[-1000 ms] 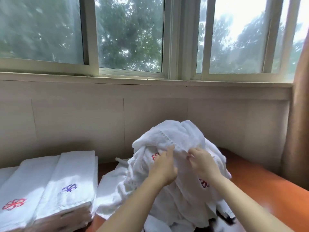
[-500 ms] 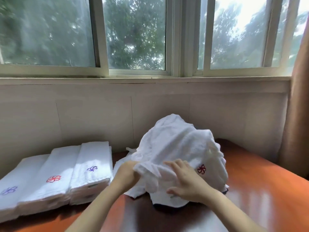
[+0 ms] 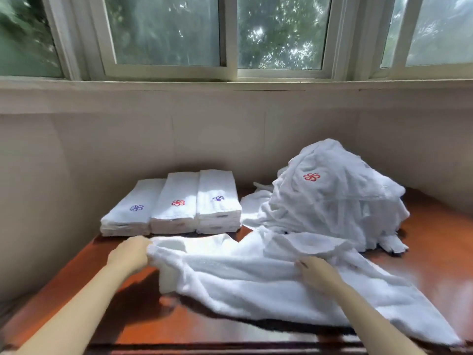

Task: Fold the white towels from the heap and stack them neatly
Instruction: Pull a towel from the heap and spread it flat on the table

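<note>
Your left hand (image 3: 129,254) has its fingers curled around the left end of a white towel (image 3: 243,275), and the soft terry cloth is bunched in this grasp. Your right hand (image 3: 317,274) lies further along the same towel and pinches a raised fold of it, with the thumb on top. Between your two hands the cloth makes a stretched ridge; below them it falls in loose wrinkles onto the glossy red-brown table (image 3: 440,242) and reaches the table's near edge, right of your right forearm. Beyond your right hand the heap (image 3: 337,201) stands as a rumpled mound with a red flower mark, and the towel touches its foot. Just beyond your left hand three folded stacks (image 3: 174,208) lie side by side, flat, with straight edges. There is bare wood left of your left hand and under its forearm.
</note>
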Demonstrator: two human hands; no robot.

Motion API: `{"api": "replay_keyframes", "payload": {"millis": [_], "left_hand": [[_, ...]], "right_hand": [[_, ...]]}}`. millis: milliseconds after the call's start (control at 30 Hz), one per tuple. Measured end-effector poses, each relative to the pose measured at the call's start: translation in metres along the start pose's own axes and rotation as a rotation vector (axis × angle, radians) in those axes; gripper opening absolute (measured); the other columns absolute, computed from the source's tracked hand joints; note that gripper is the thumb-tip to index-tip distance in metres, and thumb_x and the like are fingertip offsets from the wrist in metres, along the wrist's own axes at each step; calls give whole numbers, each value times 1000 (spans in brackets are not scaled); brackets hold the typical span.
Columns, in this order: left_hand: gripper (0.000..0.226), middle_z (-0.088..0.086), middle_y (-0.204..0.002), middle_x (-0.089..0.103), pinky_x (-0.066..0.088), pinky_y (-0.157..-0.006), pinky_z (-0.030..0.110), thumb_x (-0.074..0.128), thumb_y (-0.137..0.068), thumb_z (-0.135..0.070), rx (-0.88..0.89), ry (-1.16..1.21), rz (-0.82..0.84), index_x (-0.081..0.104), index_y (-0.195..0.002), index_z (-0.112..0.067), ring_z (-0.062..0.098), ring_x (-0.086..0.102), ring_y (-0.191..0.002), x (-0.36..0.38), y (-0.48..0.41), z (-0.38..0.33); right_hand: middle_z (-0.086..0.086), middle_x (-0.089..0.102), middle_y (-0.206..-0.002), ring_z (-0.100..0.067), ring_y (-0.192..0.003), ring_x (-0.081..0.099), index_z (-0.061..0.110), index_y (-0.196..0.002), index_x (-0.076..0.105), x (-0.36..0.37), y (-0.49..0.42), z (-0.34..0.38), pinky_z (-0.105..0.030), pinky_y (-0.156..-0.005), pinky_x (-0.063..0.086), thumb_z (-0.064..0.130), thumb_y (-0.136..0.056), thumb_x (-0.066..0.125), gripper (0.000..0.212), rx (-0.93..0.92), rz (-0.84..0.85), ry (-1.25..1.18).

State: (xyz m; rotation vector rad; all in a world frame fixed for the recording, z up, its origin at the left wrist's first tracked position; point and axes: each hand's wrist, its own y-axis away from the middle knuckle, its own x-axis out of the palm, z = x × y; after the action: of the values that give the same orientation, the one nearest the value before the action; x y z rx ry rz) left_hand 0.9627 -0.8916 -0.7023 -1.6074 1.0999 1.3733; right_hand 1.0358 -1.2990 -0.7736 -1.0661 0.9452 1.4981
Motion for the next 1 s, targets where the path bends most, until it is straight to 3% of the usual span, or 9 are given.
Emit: {"api": "replay_keyframes", "payload": {"millis": [100,167,233,367,467,600,733,833,1000], "left_hand": [[36,4,-133,41,40,-97,37,47,-92,-20,-79,-337,7,54,-126,-25,26,42,-124,12,14,14],[40,2,-134,39,39,-97,35,46,-90,-12,68,-326,-92,54,-126,-29,25,41,-122,20,19,-5],[42,1,-132,44,41,-98,36,45,-90,-9,252,-119,-84,55,-126,-27,24,44,-122,30,24,-29],[35,6,-129,47,40,-99,40,38,-98,-29,345,80,80,45,-132,-21,28,45,-123,70,43,-59],[39,2,-127,46,42,-89,39,32,-99,-45,187,-17,5,48,-128,-26,27,50,-118,88,51,-53],[56,2,-126,59,41,-87,33,24,-99,-53,-16,-118,14,61,-122,-19,24,54,-119,75,48,-63],[35,-2,-129,57,46,-86,33,39,-96,-22,-87,-268,94,58,-125,-22,20,53,-120,64,43,-63],[38,-3,-130,56,47,-88,31,43,-92,-18,-129,-273,111,56,-127,-24,18,53,-121,67,36,-56],[44,4,-141,38,43,-96,45,29,-102,-32,-194,-21,23,31,-141,-12,27,40,-132,88,34,-35]], "right_hand": [[8,53,-95,-11,-91,54,26,-74,51,17,9,46,-29,-80,41,39,-101,34,34,-181,128,0],[1,48,-131,-19,-126,43,31,-109,58,38,12,75,-39,-97,37,46,-100,32,32,-253,200,105],[5,24,-154,-22,-143,17,31,-139,38,60,19,104,-54,-111,19,49,-98,30,45,-319,199,142],[11,15,-157,-19,-145,11,28,-146,27,84,32,138,-54,-114,8,52,-97,29,55,-341,85,134],[4,30,-152,-23,-140,25,28,-142,35,78,34,129,-46,-112,21,49,-97,30,50,-333,49,111],[-10,48,-136,-30,-124,42,17,-127,51,66,32,118,-40,-101,34,45,-99,29,45,-65,-94,101],[-18,20,-153,-34,-136,28,19,-142,35,56,18,107,-40,-110,26,58,-92,39,64,142,-57,23],[-17,3,-157,-34,-137,27,22,-148,22,45,5,105,-40,-106,32,53,-91,47,71,218,-128,-107],[-15,27,-150,-33,-133,35,19,-150,15,46,-10,98,-40,-101,38,39,-96,44,64,296,-60,-191]]}}
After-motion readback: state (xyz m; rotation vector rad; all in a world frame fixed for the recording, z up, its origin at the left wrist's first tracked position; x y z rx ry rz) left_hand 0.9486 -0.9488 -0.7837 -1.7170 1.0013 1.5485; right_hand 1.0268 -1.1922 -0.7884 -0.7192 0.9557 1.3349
